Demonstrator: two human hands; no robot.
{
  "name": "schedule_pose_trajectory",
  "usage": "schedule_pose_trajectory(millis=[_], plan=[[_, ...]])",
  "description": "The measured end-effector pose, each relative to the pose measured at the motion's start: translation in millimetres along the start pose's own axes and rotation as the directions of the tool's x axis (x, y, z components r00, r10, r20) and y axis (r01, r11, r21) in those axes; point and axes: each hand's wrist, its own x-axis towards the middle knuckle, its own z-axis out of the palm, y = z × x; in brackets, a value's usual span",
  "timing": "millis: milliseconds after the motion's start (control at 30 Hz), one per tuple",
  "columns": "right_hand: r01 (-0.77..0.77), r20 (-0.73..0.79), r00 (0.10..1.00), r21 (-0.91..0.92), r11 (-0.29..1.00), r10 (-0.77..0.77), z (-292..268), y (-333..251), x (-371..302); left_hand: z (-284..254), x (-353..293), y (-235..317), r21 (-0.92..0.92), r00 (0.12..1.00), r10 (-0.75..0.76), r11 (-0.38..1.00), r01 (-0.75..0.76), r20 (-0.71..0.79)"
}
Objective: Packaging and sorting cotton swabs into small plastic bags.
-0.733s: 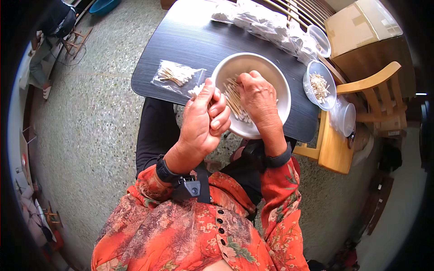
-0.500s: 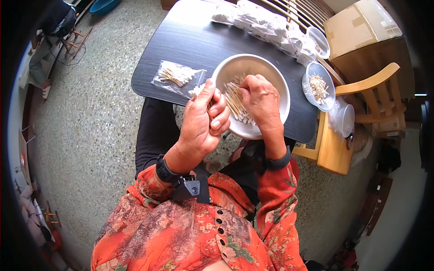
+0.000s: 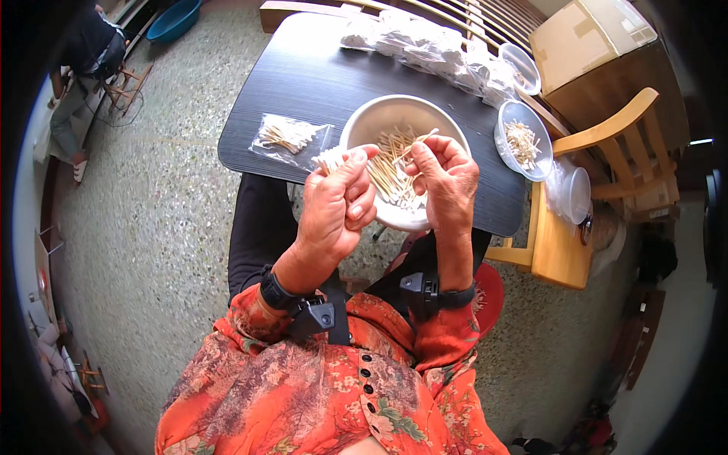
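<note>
My left hand point(image 3: 334, 205) is closed around a bundle of cotton swabs point(image 3: 327, 161), their white tips showing above the fingers. Over the right side of a white bowl point(image 3: 356, 125), my right hand point(image 3: 447, 178) pinches a cotton swab point(image 3: 429, 135) between thumb and fingers. Loose cotton swabs point(image 3: 390, 171) with pale sticks lie heaped inside the bowl. To the left, a clear plastic bag point(image 3: 307, 155) with swabs in it lies flat on the dark table point(image 3: 258, 98).
Packed clear bags point(image 3: 432, 53) line the table's far edge. A clear tub point(image 3: 544, 163) of swabs stands at the right, by a wooden chair point(image 3: 561, 250). Behind is a cardboard box point(image 3: 584, 45). Another person point(image 3: 87, 45) sits at the far left.
My right hand has risen out of the swab heap and turned, now pinching a swab above the bowl. The left hand still grips its bundle, almost unmoved.
</note>
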Motion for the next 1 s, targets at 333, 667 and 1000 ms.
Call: schedule_pose_trajectory(millis=[333,667,1000], plan=[[-0.106,-0.005,0.990,0.618,0.779,0.139,8,-1,-20,11,-8,-7,0.074,0.998,-0.030,0.997,0.027,0.047],[-0.102,0.019,0.991,0.727,0.679,0.129,17,3,-31,13,-8,-18,0.127,0.999,0.039,0.991,-0.042,0.032],[0.099,-0.177,0.984,0.614,0.783,0.015,29,-7,-41,7,-6,-16,-0.065,1.000,0.003,0.998,-0.003,-0.007]])
